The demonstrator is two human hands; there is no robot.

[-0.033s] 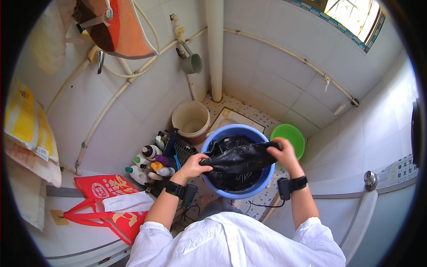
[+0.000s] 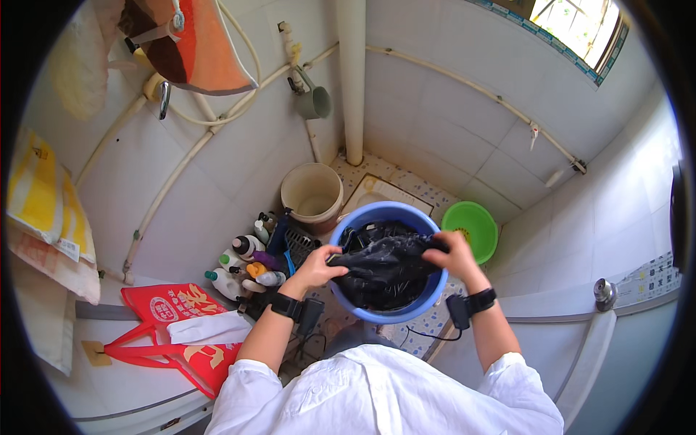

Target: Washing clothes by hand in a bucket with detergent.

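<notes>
Held between left hand (image 2: 317, 268) and right hand (image 2: 453, 255): one black, creased cloth with pale streaks (image 2: 384, 257), spread across the mouth of one round blue plastic basin (image 2: 380, 317), above dark, tangled material (image 2: 380, 299) inside. Grip on both sides: thumb against bent fingers, closed down on opposite ends of the black cloth, no clear gap visible.

Possible slip of one end, if slick and pinched only by fingertips; wetness hard to judge. Possible tangling with the dark material beneath, through lifting both together. Possible snagging or wetting of one thin black cable (image 2: 435, 337), because of hanging loose by the right wrist, near the basin. Possible toppling of crowded plastic bottles (image 2: 226, 286), from a wide swing of the left forearm.

By count: two hands; two black wristbands (image 2: 285, 307) with boxy units; one blue basin; one bright green plastic basin (image 2: 489, 235), just beside at right; one round beige bucket (image 2: 312, 190), beyond at left; one grey-green plastic dipper (image 2: 315, 105), hung on the wall; one red bag with yellow print (image 2: 156, 303), under one white folded sheet (image 2: 206, 330). Bottles: at least five, too overlapped for exactness. Pieces within the dark material: cannot tell.
</notes>
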